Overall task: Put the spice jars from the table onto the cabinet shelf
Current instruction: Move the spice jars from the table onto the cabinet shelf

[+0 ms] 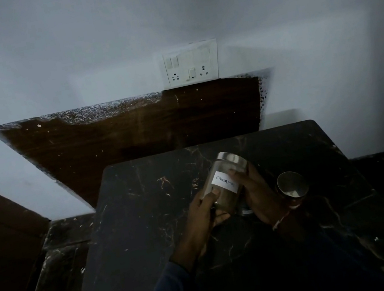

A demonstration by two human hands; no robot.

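Note:
A glass spice jar (224, 180) with a steel lid and a white handwritten label is held tilted above the dark marble table (149, 228). My left hand (205, 214) grips its lower end and my right hand (257, 192) holds its side near the label. A second jar (292, 187) with a steel lid stands on the table just right of my right hand. Part of another small object shows under the held jar, too dark to identify. No cabinet shelf is in view.
A dark wooden panel (133, 132) leans against the white wall behind the table. A white switch and socket plate (189, 64) sits on the wall above it. Dark flooring lies left and right of the table.

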